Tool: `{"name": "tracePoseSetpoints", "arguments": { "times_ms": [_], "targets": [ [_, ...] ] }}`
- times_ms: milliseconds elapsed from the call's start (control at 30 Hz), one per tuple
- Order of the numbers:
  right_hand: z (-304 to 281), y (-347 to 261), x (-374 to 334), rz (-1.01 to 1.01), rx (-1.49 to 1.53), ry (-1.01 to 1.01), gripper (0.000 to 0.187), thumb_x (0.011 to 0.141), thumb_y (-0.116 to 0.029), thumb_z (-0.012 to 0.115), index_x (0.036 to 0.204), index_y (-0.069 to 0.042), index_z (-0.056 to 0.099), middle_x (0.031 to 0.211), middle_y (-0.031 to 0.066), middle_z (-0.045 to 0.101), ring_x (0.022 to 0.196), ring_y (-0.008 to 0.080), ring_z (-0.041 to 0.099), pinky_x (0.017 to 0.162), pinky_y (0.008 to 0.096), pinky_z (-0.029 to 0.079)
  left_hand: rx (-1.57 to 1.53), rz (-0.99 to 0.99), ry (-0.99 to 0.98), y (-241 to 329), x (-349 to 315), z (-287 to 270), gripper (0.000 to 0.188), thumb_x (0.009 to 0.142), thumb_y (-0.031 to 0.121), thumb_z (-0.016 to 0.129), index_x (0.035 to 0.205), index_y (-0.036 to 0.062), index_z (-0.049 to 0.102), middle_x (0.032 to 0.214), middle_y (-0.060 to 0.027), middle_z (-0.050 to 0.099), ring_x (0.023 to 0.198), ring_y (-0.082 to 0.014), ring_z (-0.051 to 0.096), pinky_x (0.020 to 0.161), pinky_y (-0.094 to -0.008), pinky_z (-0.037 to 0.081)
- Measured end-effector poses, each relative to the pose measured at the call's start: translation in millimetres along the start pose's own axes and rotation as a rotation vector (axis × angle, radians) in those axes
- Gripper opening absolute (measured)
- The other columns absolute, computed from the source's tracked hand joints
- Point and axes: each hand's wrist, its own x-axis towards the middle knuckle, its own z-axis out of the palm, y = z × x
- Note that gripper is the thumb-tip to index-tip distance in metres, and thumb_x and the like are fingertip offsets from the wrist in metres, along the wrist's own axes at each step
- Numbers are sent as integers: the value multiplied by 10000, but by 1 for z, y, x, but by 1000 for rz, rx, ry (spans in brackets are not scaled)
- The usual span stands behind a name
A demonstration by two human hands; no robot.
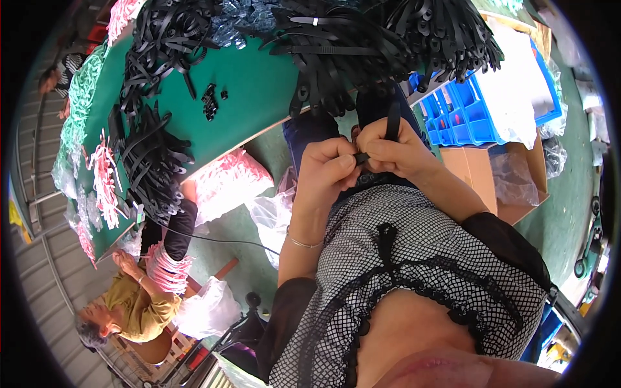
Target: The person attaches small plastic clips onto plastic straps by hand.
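Both hands meet in front of my lap. My right hand (398,150) is closed around a black strap (393,121), whose flat end sticks up past the fingers. My left hand (328,165) pinches a small black piece (361,158) at the right hand's fingertips. Whether this piece is the strap's other end or a separate part, I cannot tell. Beyond my hands, a large heap of black straps (349,58) hangs over the edge of the green table (252,90). Some small black parts (209,102) lie in a little group on the tabletop.
More black straps (152,158) pile along the table's left side, near pink-and-white strips (103,174) and pale green ones (84,97). Clear small parts (242,22) sit at the back. Blue bins (462,113) and a cardboard box (469,171) stand right. Another person (139,304) sits lower left.
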Motion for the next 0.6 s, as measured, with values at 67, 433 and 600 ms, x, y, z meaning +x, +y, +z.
{"name": "tracePoseSetpoints", "arguments": {
  "times_ms": [67, 433, 600],
  "targets": [
    [-1, 4, 0, -70, 161, -56, 171, 836, -123, 531, 695, -26, 528, 547, -1, 474, 411, 20, 343, 385, 182, 245, -224, 40, -57, -3, 2, 0, 265, 781, 237, 605, 702, -8, 539, 541, -50, 509, 412, -67, 413, 379, -188, 297],
    [-4, -11, 16, -444, -780, 10, 278, 650, -94, 723, 893, -7, 617, 708, 28, 502, 631, 98, 484, 560, 214, 371, 97, -56, 139, 13, 0, 6, 240, 839, 243, 553, 804, 6, 571, 629, -33, 553, 477, -55, 448, 427, -185, 326],
    [-6, -8, 13, -399, -663, 91, 239, 656, -136, 730, 831, -7, 632, 698, 15, 490, 606, 86, 452, 536, 213, 337, 245, -40, 123, 18, -3, 5, 190, 854, 199, 539, 829, 14, 573, 680, -22, 562, 560, -43, 460, 489, -170, 333]
  ]
}}
